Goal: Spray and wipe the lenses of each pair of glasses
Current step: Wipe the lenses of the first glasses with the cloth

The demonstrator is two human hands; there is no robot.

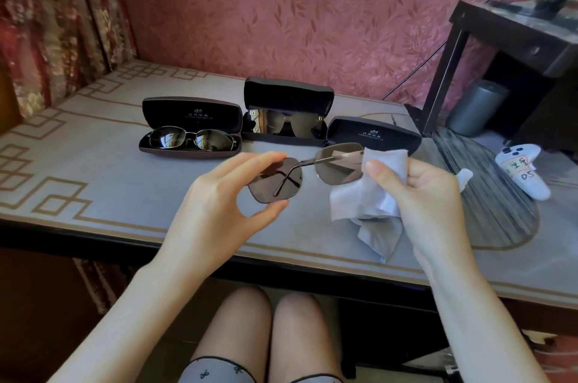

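Observation:
My left hand [219, 204] pinches the left lens of a pair of brown-tinted sunglasses [336, 165], held up above the table with the arms folded. My right hand [416, 185] grips a pale grey cleaning cloth [362, 198] wrapped round the outer edge of the right lens. An open case [190, 115] at the left holds metal-framed sunglasses [190, 139]. A second open case [287, 95] behind holds dark sunglasses [286, 124]. A third open case [375, 132] lies behind the cloth. No spray bottle is plainly visible.
The grey table mat [93, 163] with gold line patterns covers the table. At the right lie a dark woven fan [488, 204] and a white game controller [522, 173]. A dark stand [488, 48] with a grey cylinder [475, 107] under it stands at the back right.

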